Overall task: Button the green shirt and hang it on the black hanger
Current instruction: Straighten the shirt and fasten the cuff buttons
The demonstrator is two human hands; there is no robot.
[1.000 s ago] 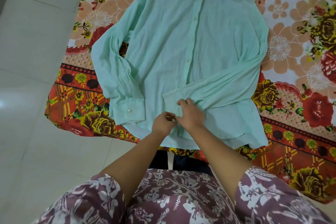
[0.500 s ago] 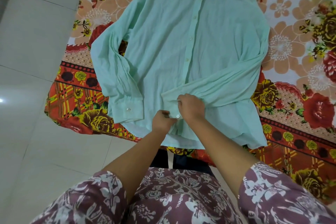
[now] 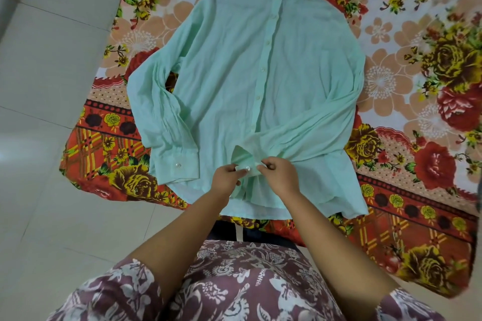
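A floral bedsheet (image 3: 391, 91) lies spread on the tiled floor (image 3: 39, 190), giving a flat surface for the work. The green shirt (image 3: 234, 81) lies face up on it, collar far from the person, placket closed along the centre so the buttons align with their holes. One sleeve is folded across the lower front; its cuff (image 3: 243, 157) sits near the hem. The left hand (image 3: 225, 177) and right hand (image 3: 280, 176) are both pinched narrow on this cuff, apparently to fasten its small button (image 3: 247, 169). The black hanger is not in view.
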